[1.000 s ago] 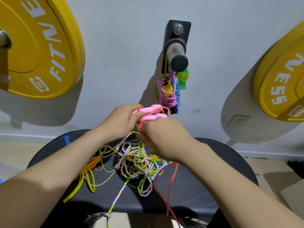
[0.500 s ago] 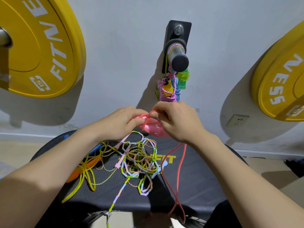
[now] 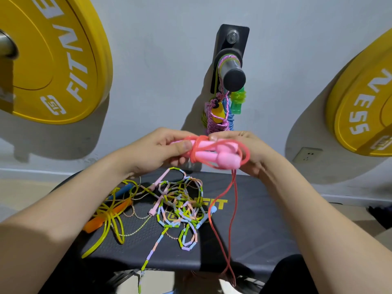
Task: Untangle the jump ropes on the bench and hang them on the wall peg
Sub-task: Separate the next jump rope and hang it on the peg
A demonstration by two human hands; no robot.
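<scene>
On the near dark padded desk (image 3: 250,240) lies a tangle of beaded pastel and yellow jump ropes (image 3: 180,211). Above it, the left hand (image 3: 157,151) and right hand (image 3: 256,153) clench their fingers round a pink-handled jump rope wound in red cord (image 3: 214,155). Beyond, the black wall peg (image 3: 232,71) carries bundled ropes (image 3: 218,117).

White capitals "FITNE" curve across the yellow weight plate (image 3: 53,60) at ten o'clock, cut off by the frame edge; the small white badge beneath them is unclear. The second yellow plate (image 3: 360,107) at three o'clock shows "NESS". At six o'clock, yellow print on the bench (image 3: 254,230) ends in "FIT", its start hidden under tangled jump ropes (image 3: 180,209).
</scene>
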